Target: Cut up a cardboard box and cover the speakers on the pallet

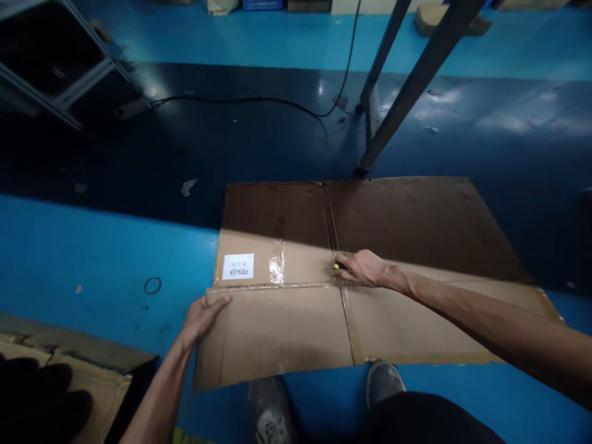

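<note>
A large flattened cardboard box [296, 333] lies across the floor in front of my feet, creased along its flaps. Its left edge is gripped by my left hand [202, 316], thumb on top and fingers mostly hidden. My right hand [363, 268] is closed around a small black-and-yellow utility knife [337, 266], mostly covered by the fingers. The knife's tip points left, close to where the creases meet. Clear tape [277, 262] and a white printed label [238, 266] are on the upper left panel.
A metal table leg frame [407, 105] stands just beyond the cardboard. A black cable [240, 98] runs over the floor towards a dark metal-framed unit [60, 61]. At lower left is more cardboard [102, 382]. Both my shoes [385, 382] are at the near edge.
</note>
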`<state>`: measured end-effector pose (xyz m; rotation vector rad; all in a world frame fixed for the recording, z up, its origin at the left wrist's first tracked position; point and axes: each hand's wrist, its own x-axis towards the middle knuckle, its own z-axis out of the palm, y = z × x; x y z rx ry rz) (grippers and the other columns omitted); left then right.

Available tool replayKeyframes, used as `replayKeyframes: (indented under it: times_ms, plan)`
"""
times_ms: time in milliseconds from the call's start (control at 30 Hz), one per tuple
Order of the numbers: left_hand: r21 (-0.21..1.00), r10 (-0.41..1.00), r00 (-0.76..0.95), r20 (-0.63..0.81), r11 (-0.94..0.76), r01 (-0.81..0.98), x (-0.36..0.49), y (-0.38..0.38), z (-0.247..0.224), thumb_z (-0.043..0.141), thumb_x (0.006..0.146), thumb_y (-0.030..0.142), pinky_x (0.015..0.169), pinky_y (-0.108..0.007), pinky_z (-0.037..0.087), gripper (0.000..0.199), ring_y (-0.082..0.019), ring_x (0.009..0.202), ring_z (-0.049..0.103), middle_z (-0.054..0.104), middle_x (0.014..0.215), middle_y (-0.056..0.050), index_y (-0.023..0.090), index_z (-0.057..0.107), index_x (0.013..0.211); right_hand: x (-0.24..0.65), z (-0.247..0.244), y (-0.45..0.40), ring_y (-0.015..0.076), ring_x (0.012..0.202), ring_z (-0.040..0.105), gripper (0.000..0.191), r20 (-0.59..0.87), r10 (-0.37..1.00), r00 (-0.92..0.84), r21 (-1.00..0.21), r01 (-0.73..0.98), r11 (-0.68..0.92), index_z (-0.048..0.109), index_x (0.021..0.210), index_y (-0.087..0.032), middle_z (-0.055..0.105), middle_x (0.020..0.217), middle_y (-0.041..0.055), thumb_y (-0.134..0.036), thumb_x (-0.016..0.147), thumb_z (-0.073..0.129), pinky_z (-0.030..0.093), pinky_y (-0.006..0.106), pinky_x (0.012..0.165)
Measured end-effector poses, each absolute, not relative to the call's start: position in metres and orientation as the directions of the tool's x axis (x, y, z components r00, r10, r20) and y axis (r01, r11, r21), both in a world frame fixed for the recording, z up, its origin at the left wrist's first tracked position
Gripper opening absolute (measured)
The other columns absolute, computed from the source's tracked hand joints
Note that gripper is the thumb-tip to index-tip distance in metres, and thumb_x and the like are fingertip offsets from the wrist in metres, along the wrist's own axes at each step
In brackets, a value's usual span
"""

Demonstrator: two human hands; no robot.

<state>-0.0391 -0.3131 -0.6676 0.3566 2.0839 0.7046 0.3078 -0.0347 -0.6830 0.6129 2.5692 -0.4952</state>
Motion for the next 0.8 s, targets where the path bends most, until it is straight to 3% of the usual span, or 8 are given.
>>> replayKeyframes:
  times_ms: [100,267,433,533,700,800]
  plan:
    - [0.592,0.487,-0.565,-0.666,0.806,-0.004,-0.040,-0.311,-0.672,0.078,0.067,0.063,0.080,-0.040,0.062,0.059,-0.034,0.103,0.075,0.081,0.107,-0.013,0.016,0.078,0.104,0.237,-0.684,-0.049,0.0264,0.097,0.070,0.046,-0.434,0.383,-0.816,-0.311,0.535,0.786,0.057,0.122,-0.017,0.072,0.115,0.0157,-0.055,0.104,0.038,0.042,0.030,0.071]
    - [0.599,0.519,-0.537,-0.665,0.800,0.032,-0.032,-0.313,-0.660,0.073,0.070,0.066,0.085,-0.041,0.061,0.061,-0.034,0.104,0.075,0.080,0.109,-0.012,0.016,0.078,0.104,0.146,-0.714,-0.073,0.0237,0.097,0.070,0.045,-0.474,0.394,-0.787,-0.411,0.594,0.692,0.062,0.121,-0.020,0.075,0.111,0.0109,-0.057,0.097,0.055,0.044,0.027,0.071]
    - [0.624,0.593,-0.576,-0.562,0.761,0.175,-0.004,-0.320,-0.632,0.067,0.076,0.067,0.098,-0.042,0.056,0.056,-0.035,0.118,0.069,0.079,0.115,-0.009,0.019,0.079,0.102,0.144,-0.729,-0.075,0.0245,0.099,0.070,0.047,-0.524,0.436,-0.732,-0.412,0.666,0.622,0.063,0.123,-0.021,0.074,0.112,0.0126,-0.058,0.096,0.056,0.044,0.027,0.072]
    - [0.598,0.605,-0.621,-0.498,0.758,0.260,0.012,-0.327,-0.614,0.064,0.078,0.066,0.095,-0.041,0.057,0.051,-0.036,0.115,0.070,0.080,0.112,-0.008,0.021,0.080,0.096,0.145,-0.730,-0.073,0.0252,0.100,0.070,0.049,-0.540,0.440,-0.718,-0.423,0.683,0.596,0.064,0.122,-0.021,0.075,0.112,0.0128,-0.061,0.095,0.058,0.045,0.028,0.074]
    - [0.489,0.483,-0.703,-0.522,0.845,0.218,0.024,-0.343,-0.600,0.065,0.068,0.075,0.081,-0.045,0.061,0.056,-0.041,0.102,0.074,0.082,0.096,-0.009,0.023,0.080,0.082,0.143,-0.732,-0.072,0.0259,0.102,0.069,0.051,-0.546,0.443,-0.711,-0.435,0.693,0.575,0.064,0.124,-0.022,0.074,0.113,0.0130,-0.062,0.094,0.058,0.045,0.027,0.076]
    - [0.496,0.508,-0.715,-0.480,0.830,0.257,0.032,-0.347,-0.595,0.064,0.068,0.075,0.083,-0.046,0.061,0.052,-0.041,0.102,0.074,0.082,0.096,-0.009,0.026,0.080,0.079,0.145,-0.732,-0.072,0.0259,0.102,0.070,0.050,-0.545,0.439,-0.714,-0.436,0.689,0.579,0.064,0.124,-0.021,0.074,0.114,0.0135,-0.061,0.094,0.059,0.045,0.027,0.075]
